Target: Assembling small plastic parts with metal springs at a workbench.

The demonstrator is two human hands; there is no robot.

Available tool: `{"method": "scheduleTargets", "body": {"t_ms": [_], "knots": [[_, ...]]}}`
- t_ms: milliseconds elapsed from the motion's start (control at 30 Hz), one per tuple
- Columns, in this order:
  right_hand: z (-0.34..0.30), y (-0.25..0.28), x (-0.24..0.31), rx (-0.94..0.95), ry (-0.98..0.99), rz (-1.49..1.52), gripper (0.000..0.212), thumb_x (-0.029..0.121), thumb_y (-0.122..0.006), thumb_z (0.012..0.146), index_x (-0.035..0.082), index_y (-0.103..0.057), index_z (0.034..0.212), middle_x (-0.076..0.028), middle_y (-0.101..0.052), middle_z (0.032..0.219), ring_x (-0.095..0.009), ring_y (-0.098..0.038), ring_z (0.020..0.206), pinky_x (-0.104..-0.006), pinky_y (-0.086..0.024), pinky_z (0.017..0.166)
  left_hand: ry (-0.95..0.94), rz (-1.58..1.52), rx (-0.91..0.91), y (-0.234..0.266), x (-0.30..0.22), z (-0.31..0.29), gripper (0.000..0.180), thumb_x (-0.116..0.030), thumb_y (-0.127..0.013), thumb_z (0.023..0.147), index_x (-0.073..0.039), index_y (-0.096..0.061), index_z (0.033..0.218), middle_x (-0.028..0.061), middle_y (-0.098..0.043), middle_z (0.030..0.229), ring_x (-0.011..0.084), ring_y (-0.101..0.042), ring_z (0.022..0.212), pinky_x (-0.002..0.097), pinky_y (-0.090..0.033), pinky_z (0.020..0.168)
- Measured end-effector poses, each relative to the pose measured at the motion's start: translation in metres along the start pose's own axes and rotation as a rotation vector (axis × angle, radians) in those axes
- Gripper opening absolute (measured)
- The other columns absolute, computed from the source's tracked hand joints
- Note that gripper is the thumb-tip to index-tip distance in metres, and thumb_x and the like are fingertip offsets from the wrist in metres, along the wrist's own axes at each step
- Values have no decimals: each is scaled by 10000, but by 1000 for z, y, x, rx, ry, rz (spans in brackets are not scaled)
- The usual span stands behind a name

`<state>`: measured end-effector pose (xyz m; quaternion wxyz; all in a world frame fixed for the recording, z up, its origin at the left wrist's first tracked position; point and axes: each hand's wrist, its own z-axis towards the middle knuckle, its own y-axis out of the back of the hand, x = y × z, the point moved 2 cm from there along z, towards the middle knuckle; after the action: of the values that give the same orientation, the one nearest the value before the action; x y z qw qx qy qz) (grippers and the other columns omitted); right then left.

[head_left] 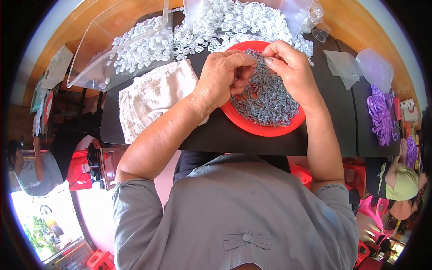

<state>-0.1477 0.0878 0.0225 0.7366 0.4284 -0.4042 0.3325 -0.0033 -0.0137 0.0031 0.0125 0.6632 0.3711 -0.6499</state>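
Both my hands are raised over a round red basin [258, 130] on the dark table. Many small grey, screw-like pieces [270, 105] fill the basin. My left hand [225, 74] is closed, thumb and forefinger pinched together above the basin's left side. My right hand [290, 67] pinches too, its thumb and forefinger meeting at the far side of the basin. The fingertips of the two hands are close together. Whatever lies between them is too small to make out.
A folded pale towel [155, 96] lies left of the basin. Small white oval plastic pieces [252, 20] are heaped at the back, some by a clear plastic bin [85, 76]. At right are clear plastic bags [375, 67] and a purple cord bundle [381, 114]. Other people sit at both sides.
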Motion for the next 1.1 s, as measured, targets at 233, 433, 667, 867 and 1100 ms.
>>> {"method": "scheduleTargets", "body": {"t_ms": [233,433,667,867,1100], "knots": [[-1,-5,9,-13,33,33,107,5,-599,881,-10,-623,983,-4,-624,832,-65,-559,772,-227,-457,696,7,-45,-21,0,-1,0,198,-135,-616,853,-10,-563,709,35,-468,601,111,-383,458,267,-253,400],[-3,-8,6,-23,101,-55,64,-15,-645,850,-13,-627,912,3,-632,790,-56,-569,752,-230,-470,683,-12,-34,-13,2,1,2,218,-148,-612,864,-7,-562,705,36,-468,604,115,-389,461,264,-264,405],[-4,-11,15,-225,363,-360,66,-37,-652,833,-5,-611,874,-46,-629,790,-98,-592,712,-249,-479,640,68,-248,63,13,-1,16,300,-282,-529,931,13,-578,905,93,-565,758,198,-528,625,318,-401,520],[-11,-29,28,-276,681,-449,105,-70,-654,792,0,-617,861,-85,-610,785,-220,-604,691,-306,-490,621,92,-523,71,10,-12,14,444,-372,-472,961,60,-551,1028,206,-601,982,331,-585,887,419,-477,780],[-8,-25,27,-360,716,-468,104,-59,-670,796,-6,-627,875,-91,-627,808,-209,-610,715,-291,-492,647,33,-468,-113,12,-14,23,333,-267,-509,946,52,-573,1014,180,-625,947,293,-596,848,407,-490,777]]}}
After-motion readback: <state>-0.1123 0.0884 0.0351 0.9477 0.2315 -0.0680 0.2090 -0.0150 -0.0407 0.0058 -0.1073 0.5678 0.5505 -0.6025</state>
